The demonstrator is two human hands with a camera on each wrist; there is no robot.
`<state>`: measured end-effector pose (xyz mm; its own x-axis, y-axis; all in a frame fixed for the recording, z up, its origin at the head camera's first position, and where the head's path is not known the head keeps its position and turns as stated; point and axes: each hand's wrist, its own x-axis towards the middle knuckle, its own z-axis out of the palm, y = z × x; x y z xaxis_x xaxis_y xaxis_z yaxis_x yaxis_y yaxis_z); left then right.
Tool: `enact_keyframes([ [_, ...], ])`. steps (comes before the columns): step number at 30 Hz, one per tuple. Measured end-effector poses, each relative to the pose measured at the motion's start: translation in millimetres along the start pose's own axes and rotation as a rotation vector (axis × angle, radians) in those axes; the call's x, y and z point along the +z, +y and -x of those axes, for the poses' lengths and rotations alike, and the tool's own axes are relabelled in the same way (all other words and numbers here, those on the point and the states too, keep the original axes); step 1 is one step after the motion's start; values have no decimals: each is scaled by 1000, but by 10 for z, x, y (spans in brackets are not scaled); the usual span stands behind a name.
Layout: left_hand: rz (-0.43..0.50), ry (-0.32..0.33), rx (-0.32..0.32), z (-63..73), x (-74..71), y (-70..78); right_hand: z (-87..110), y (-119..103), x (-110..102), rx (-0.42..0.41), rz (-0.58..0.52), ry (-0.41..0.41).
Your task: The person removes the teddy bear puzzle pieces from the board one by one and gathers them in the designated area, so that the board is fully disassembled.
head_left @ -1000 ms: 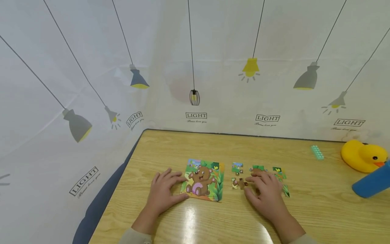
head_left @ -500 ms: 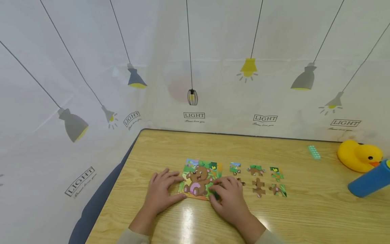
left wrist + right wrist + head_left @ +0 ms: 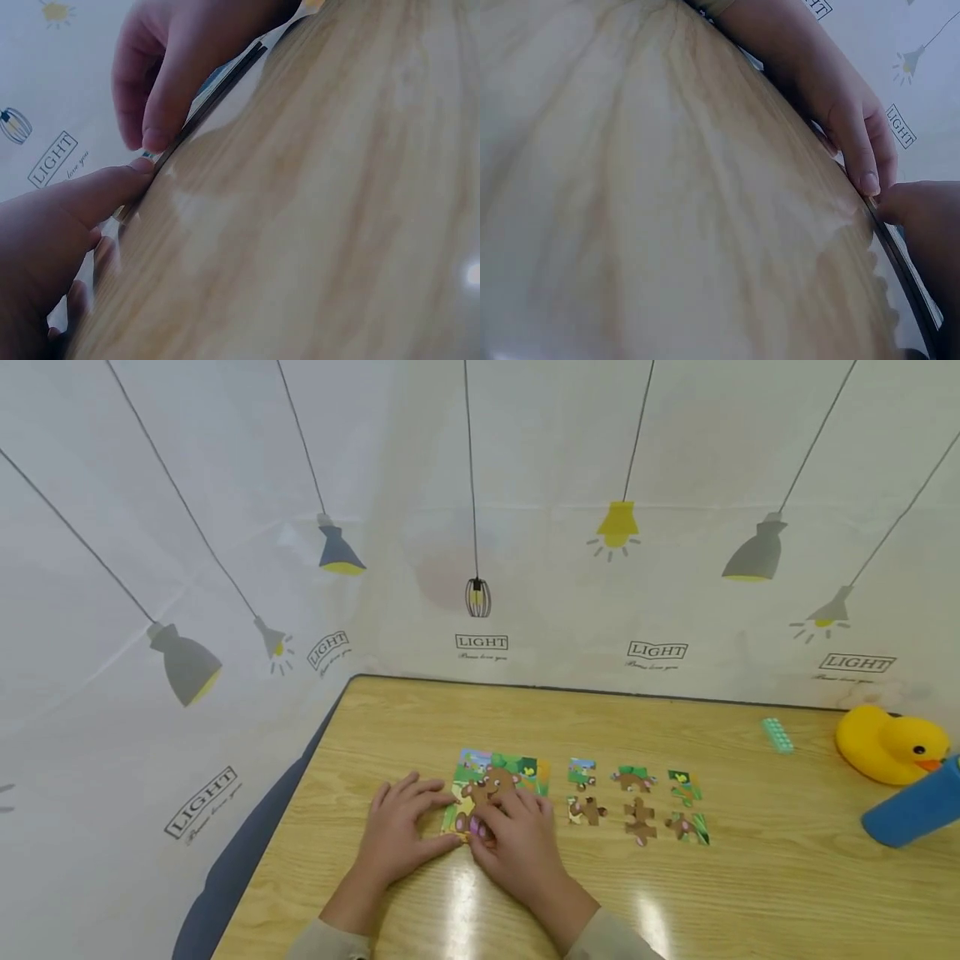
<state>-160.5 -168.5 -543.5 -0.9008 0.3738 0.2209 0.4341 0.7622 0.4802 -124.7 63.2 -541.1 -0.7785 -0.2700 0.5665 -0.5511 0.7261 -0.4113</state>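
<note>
Wood-grain table (image 3: 750,877) fills the lower half of the head view, pale yellow laminate with dark edge trim, glare patches seen near the bottom centre. Behind it, a white sheet (image 3: 225,485) printed with hanging lamps and "LIGHT" labels is hung as a backdrop across the upper frame and down the left side.

Bear puzzle board (image 3: 501,775) is seen at lower centre of the head view, flat on the table. Left hand (image 3: 401,831) is laid flat at its left edge, fingers straight, thumb touching the board's near edge (image 3: 142,161). Right hand (image 3: 513,839) is placed over the board's lower part, fingers lightly bent and pressing down; whether a piece is pinched under it cannot be told. Both hands are close together, thumbs nearly meeting at the board's near edge in the wrist views (image 3: 870,184).

Six loose puzzle pieces (image 3: 636,800) are laid in two rows just right of the board, apart from both hands.

At the right edge: a yellow rubber duck (image 3: 888,745), a blue cylinder (image 3: 911,810) lying tilted below it, and a small teal block (image 3: 777,735) to the duck's left.
</note>
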Motion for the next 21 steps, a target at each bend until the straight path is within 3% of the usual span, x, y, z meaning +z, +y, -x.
enact_keyframes([
  [3, -2, 1, 5, 0, -9, 2, -37, -22, 48, 27, -15, -26],
  [10, 1, -13, 2, -5, -26, 0, -70, -55, 60, 187, -5, -151],
  [21, 12, -19, -3, -7, -34, 11, -173, -85, 44, 317, 20, -228],
])
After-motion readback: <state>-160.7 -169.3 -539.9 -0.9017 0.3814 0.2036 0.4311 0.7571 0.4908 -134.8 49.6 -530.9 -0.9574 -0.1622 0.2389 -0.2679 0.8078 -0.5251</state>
